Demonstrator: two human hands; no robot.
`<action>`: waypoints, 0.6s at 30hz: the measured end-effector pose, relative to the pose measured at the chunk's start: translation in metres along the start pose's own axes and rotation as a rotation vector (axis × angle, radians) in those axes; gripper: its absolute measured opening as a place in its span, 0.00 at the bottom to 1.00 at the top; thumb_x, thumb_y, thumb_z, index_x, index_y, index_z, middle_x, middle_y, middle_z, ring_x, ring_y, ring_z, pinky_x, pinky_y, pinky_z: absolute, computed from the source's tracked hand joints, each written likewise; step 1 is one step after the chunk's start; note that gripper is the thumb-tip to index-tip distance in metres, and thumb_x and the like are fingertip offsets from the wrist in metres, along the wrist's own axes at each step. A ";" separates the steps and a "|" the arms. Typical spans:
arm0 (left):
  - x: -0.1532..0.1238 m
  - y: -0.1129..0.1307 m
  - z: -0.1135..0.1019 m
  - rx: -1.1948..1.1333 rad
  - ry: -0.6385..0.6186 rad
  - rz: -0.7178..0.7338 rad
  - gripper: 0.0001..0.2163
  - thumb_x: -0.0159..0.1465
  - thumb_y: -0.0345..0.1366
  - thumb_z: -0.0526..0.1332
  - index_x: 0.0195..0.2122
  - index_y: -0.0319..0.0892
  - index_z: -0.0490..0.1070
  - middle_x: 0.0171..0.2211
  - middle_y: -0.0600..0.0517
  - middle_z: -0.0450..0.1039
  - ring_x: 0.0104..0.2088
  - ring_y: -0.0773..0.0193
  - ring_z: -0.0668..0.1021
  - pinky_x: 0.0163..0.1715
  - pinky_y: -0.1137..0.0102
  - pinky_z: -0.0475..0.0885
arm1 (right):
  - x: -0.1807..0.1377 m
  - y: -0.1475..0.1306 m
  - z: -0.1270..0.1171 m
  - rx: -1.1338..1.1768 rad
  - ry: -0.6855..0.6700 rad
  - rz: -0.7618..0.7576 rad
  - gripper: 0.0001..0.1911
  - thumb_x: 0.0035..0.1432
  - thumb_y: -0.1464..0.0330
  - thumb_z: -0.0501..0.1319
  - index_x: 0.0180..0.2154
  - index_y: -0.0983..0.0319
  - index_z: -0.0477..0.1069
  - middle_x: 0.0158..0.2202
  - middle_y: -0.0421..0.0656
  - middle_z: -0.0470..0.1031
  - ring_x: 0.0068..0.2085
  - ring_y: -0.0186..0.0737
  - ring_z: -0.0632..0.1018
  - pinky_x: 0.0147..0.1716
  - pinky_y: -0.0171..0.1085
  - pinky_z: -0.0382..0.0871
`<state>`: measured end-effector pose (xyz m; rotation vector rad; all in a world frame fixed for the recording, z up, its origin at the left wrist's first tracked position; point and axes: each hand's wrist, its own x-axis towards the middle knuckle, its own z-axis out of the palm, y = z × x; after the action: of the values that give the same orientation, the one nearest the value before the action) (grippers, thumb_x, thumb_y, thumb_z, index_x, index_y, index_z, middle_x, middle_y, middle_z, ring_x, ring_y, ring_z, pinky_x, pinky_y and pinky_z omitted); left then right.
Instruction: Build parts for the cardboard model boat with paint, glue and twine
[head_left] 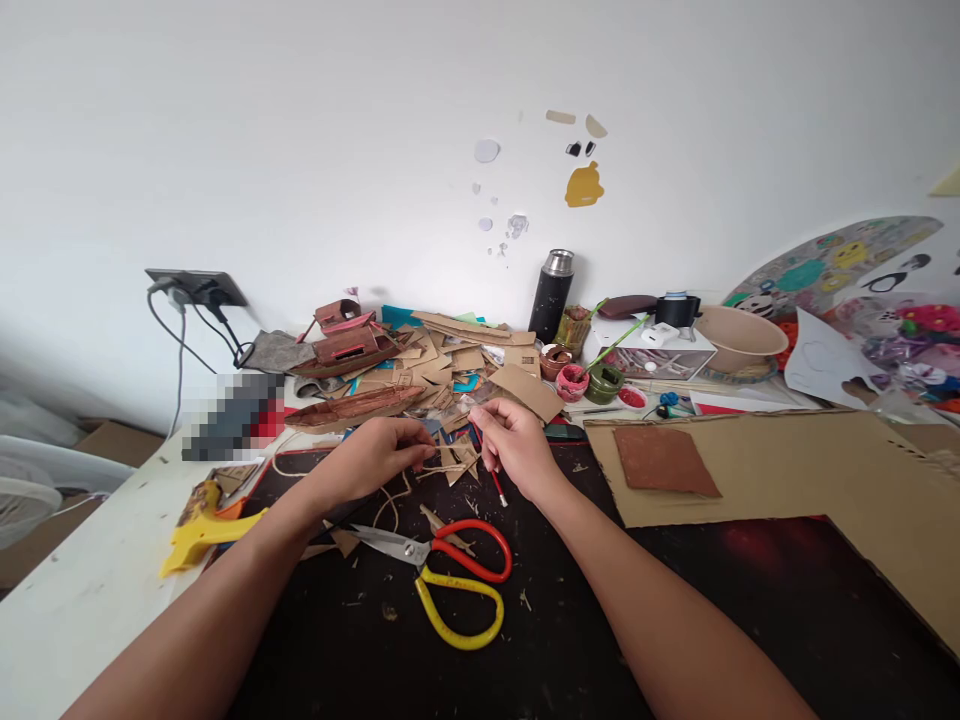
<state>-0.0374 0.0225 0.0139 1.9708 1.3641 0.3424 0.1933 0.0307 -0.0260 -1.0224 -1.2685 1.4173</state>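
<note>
My left hand (379, 455) is closed, with thumb and forefinger pinching a thin beige twine (448, 468). Loops of the twine hang below these fingers and trail off to the left. Close by on the right, my right hand (517, 448) is also closed, its thumb and forefinger pressed together; what lies between them is too small to make out. A thin red stick like a pencil (496, 482) shows under the right fingers; whether they grip it I cannot tell. Scissors (411, 550) with one red and one yellow handle lie partly open on the dark mat (337, 650) below both hands.
Cardboard scraps (442, 360) pile up behind my hands, beside a brown model boat (356, 402). A yellow glue gun (199, 530) lies left. Paint jars (572, 382), a black thermos (553, 295) and a cardboard sheet (780, 460) with a brown piece (664, 462) are right.
</note>
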 end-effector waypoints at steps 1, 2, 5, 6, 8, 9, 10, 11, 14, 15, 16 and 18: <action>0.000 0.001 0.000 0.034 -0.004 -0.005 0.15 0.68 0.49 0.59 0.37 0.45 0.79 0.31 0.53 0.82 0.32 0.57 0.79 0.35 0.67 0.68 | 0.000 0.000 -0.001 -0.001 0.006 -0.002 0.22 0.60 0.47 0.69 0.33 0.59 0.71 0.16 0.28 0.61 0.14 0.31 0.68 0.14 0.30 0.58; 0.000 0.002 0.001 0.061 -0.013 -0.009 0.13 0.67 0.47 0.58 0.38 0.46 0.79 0.31 0.53 0.82 0.32 0.56 0.80 0.36 0.67 0.68 | 0.001 0.000 -0.001 -0.002 0.007 -0.003 0.22 0.60 0.47 0.69 0.33 0.59 0.71 0.16 0.28 0.61 0.14 0.31 0.68 0.14 0.30 0.58; -0.001 0.005 0.003 0.132 -0.040 -0.007 0.10 0.66 0.42 0.58 0.39 0.47 0.78 0.31 0.53 0.84 0.34 0.55 0.82 0.37 0.67 0.69 | 0.001 0.000 0.000 -0.009 -0.005 -0.001 0.22 0.59 0.47 0.69 0.33 0.59 0.71 0.17 0.29 0.62 0.14 0.31 0.68 0.14 0.31 0.58; -0.001 0.006 0.003 0.153 -0.042 -0.003 0.10 0.66 0.41 0.58 0.39 0.47 0.78 0.31 0.53 0.84 0.34 0.55 0.82 0.38 0.67 0.69 | 0.000 0.000 0.000 -0.014 -0.009 -0.001 0.22 0.59 0.47 0.69 0.33 0.59 0.71 0.17 0.29 0.63 0.14 0.31 0.68 0.14 0.31 0.58; -0.001 0.006 0.004 0.189 -0.039 0.002 0.09 0.66 0.39 0.58 0.40 0.47 0.78 0.33 0.53 0.84 0.35 0.55 0.82 0.38 0.67 0.68 | 0.000 0.000 0.001 -0.029 -0.018 0.000 0.22 0.59 0.47 0.69 0.33 0.59 0.71 0.17 0.30 0.64 0.14 0.31 0.68 0.14 0.32 0.59; -0.002 0.007 0.004 0.203 -0.037 0.005 0.09 0.67 0.39 0.58 0.41 0.48 0.78 0.35 0.52 0.84 0.35 0.55 0.82 0.38 0.67 0.68 | 0.000 0.000 0.001 -0.038 -0.022 0.000 0.22 0.59 0.47 0.69 0.33 0.59 0.71 0.17 0.30 0.64 0.14 0.31 0.68 0.14 0.32 0.59; -0.002 0.007 0.005 0.216 -0.037 0.009 0.09 0.67 0.39 0.58 0.42 0.48 0.78 0.36 0.52 0.84 0.36 0.55 0.82 0.37 0.67 0.68 | 0.000 0.000 0.001 -0.046 -0.027 0.002 0.22 0.59 0.47 0.69 0.33 0.59 0.71 0.17 0.30 0.65 0.14 0.32 0.68 0.14 0.32 0.59; -0.003 0.007 0.005 0.232 -0.037 0.015 0.09 0.67 0.40 0.58 0.42 0.48 0.78 0.36 0.52 0.84 0.36 0.55 0.82 0.37 0.67 0.67 | -0.001 0.000 0.002 -0.055 -0.033 0.003 0.22 0.60 0.47 0.68 0.34 0.59 0.71 0.17 0.30 0.65 0.14 0.32 0.68 0.14 0.32 0.60; -0.004 0.009 0.006 0.274 -0.043 0.028 0.08 0.69 0.40 0.59 0.43 0.48 0.77 0.35 0.52 0.83 0.35 0.55 0.81 0.35 0.67 0.65 | -0.001 0.001 0.002 -0.076 -0.047 -0.002 0.20 0.61 0.49 0.68 0.34 0.58 0.71 0.17 0.30 0.65 0.14 0.32 0.68 0.15 0.31 0.59; -0.004 0.010 0.006 0.287 -0.048 0.029 0.07 0.69 0.40 0.59 0.43 0.48 0.77 0.35 0.52 0.82 0.34 0.55 0.81 0.35 0.67 0.65 | -0.001 0.001 0.003 -0.082 -0.051 -0.005 0.20 0.61 0.49 0.68 0.34 0.58 0.71 0.17 0.30 0.65 0.14 0.32 0.68 0.15 0.31 0.59; -0.004 0.011 0.007 0.303 -0.056 0.027 0.07 0.70 0.40 0.59 0.43 0.48 0.77 0.35 0.52 0.82 0.34 0.55 0.81 0.35 0.67 0.65 | -0.002 0.001 0.003 -0.087 -0.054 -0.008 0.19 0.61 0.49 0.67 0.34 0.58 0.71 0.17 0.30 0.65 0.14 0.32 0.68 0.16 0.32 0.59; -0.005 0.014 0.008 0.337 -0.077 0.018 0.06 0.70 0.38 0.60 0.43 0.48 0.76 0.35 0.52 0.82 0.35 0.55 0.81 0.35 0.67 0.64 | -0.002 0.002 0.003 -0.096 -0.061 -0.010 0.18 0.62 0.50 0.67 0.34 0.59 0.72 0.17 0.30 0.66 0.14 0.32 0.68 0.16 0.32 0.59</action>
<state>-0.0253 0.0128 0.0184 2.2441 1.4280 0.0438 0.1909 0.0281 -0.0273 -1.0424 -1.3959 1.4000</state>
